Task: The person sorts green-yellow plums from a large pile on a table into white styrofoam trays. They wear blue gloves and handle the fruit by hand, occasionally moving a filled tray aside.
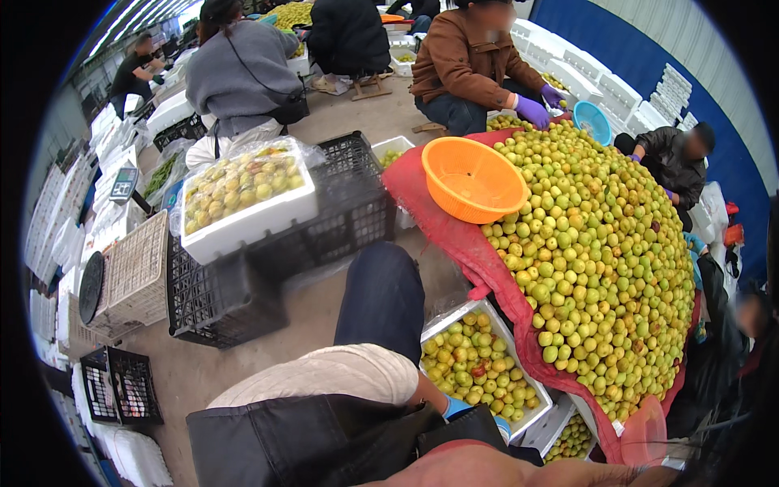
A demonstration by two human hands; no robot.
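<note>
A beige sleeve [328, 374] leads to my left hand [453, 406] in a blue glove, mostly hidden behind black material over my lap. It is at the near edge of a white foam box [535, 420] of round yellow-green fruits [475, 365]. Its fingers are hidden, so any grip cannot be told. Another blue glove patch [503, 426] shows past the black fold; it may be my right hand, largely covered. Beyond the box, a large heap of the same fruits [602, 255] rests on red cloth [450, 231]. An orange plastic basket [475, 176] sits tilted on the heap's edge.
A fruit-filled, film-covered foam box [255, 222] stands on black crates [219, 298] at left, near a digital scale [123, 184]. A person in purple gloves [532, 111] sits behind the heap beside a blue basket [591, 122]. A pink plastic container [645, 432] is at lower right.
</note>
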